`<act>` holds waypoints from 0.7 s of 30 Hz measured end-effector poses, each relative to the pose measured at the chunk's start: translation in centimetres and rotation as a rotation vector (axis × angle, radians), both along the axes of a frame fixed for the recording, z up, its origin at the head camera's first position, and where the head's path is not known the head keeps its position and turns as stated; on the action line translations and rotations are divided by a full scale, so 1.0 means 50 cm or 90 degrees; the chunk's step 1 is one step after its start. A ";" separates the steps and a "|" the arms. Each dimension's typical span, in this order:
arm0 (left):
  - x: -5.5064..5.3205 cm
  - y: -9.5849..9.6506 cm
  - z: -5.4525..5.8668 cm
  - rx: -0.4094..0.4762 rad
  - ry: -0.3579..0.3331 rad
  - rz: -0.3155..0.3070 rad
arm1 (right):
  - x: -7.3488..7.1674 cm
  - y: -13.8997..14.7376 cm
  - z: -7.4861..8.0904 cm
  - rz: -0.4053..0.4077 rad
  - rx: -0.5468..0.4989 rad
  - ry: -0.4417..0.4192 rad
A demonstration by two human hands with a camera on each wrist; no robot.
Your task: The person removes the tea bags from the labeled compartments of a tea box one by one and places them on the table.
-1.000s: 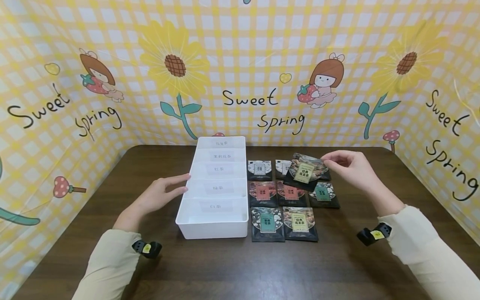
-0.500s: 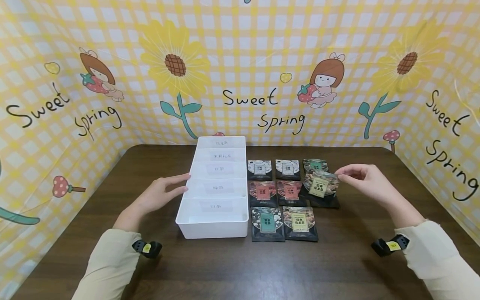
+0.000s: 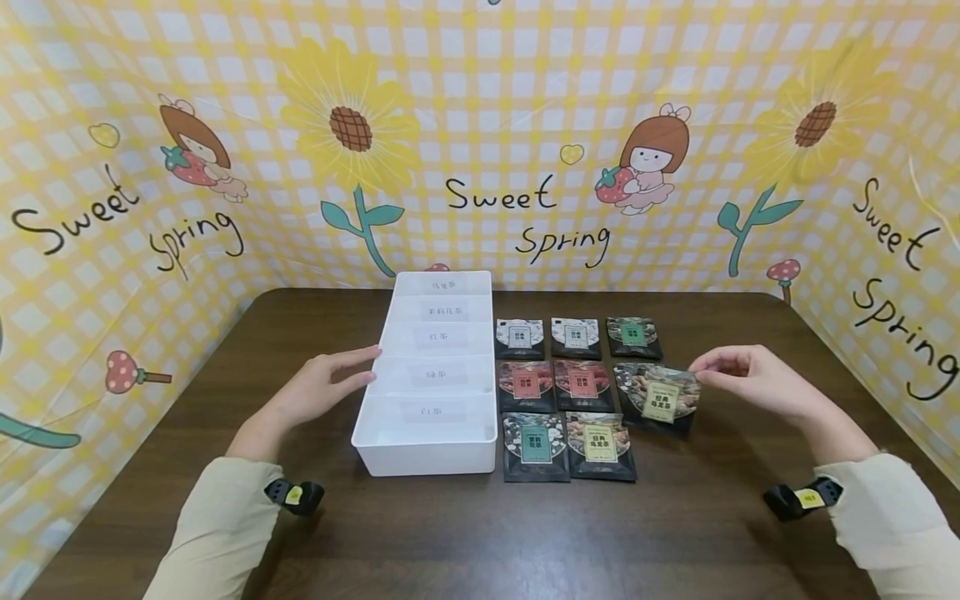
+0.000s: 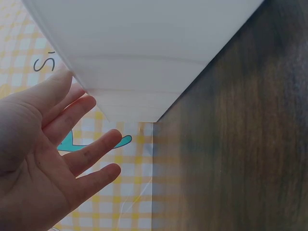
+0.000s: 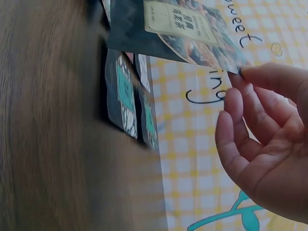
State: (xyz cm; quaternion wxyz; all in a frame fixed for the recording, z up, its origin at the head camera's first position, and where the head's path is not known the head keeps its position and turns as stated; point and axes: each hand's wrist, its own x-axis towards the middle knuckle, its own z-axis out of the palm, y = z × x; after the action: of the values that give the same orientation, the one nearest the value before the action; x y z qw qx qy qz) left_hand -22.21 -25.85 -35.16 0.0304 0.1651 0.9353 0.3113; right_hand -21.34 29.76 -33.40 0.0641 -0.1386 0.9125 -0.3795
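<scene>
My right hand pinches the upper right corner of a dark tea sachet with a pale yellow label between thumb and forefinger. The held sachet hangs tilted above the right column and covers most of the teal-labelled sachet, which the right wrist view shows beneath it. My left hand touches the left rim of a long white divided box, thumb and forefinger at the edge. In the left wrist view, the other fingers stretch out beside the box's wall.
Right of the box, further sachets lie flat in rows: two white-labelled, two red-labelled, a green-labelled, a teal-labelled and a yellow-labelled one. Handwritten labels mark the box's several compartments. A checked cloth hangs behind the table.
My right hand has carried the yellow-labelled sachet right and toward me, from over the back row to over the middle row's right end. The left hand stays at the box's rim.
</scene>
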 end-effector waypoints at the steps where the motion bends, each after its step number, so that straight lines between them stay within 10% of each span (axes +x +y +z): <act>1: 0.001 0.001 0.001 0.001 -0.001 0.000 | 0.000 0.003 -0.001 0.007 0.000 -0.005; 21: 0.001 -0.002 0.006 0.004 -0.012 -0.001 | -0.004 0.044 -0.045 0.115 -0.009 -0.115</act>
State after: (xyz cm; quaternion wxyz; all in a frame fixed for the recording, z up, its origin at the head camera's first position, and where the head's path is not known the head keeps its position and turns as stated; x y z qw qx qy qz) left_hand -22.15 -25.94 -34.87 0.0389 0.1634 0.9337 0.3161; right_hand -21.55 31.96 -35.66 0.1788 -0.1862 0.8840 -0.3898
